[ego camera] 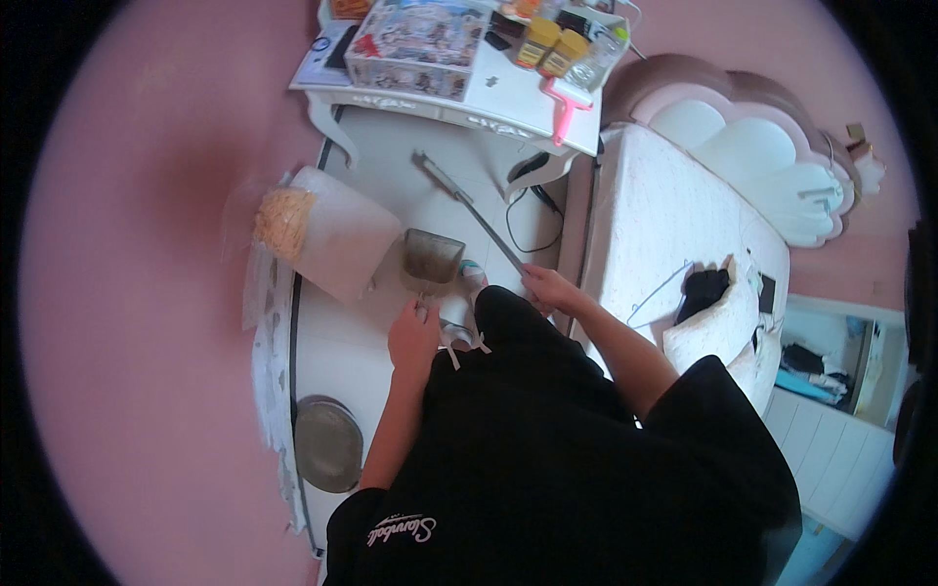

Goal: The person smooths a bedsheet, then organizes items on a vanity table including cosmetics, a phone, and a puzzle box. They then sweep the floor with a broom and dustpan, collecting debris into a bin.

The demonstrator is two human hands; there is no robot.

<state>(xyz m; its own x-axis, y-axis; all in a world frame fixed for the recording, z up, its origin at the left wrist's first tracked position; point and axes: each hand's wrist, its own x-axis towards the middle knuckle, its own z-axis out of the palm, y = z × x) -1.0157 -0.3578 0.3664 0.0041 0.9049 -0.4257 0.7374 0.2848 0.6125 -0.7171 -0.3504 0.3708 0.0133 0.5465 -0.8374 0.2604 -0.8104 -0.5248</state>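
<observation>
My left hand (pixel 414 338) is closed around the handle of a grey dustpan (pixel 432 258), which is just ahead of it, low over or on the pale tiled floor. In my right hand (pixel 553 289) is the grey pole (pixel 492 233) of a long-handled broom. The pole slants forward and left, and its narrow head (pixel 442 177) is on the floor in front of the white table's legs. Bristles are too blurred to make out. My foot in a slipper (pixel 473 272) shows between the two hands.
A white table (pixel 506 91) ahead carries a large printed box (pixel 418 47), jars (pixel 538 42) and a pink lint roller (pixel 566 110). To the left are a whitish bin (pixel 344 231) and a round dark lid-like object (pixel 328 445). A bed (pixel 652 212) stands right; a black cable (pixel 513 223) lies nearby.
</observation>
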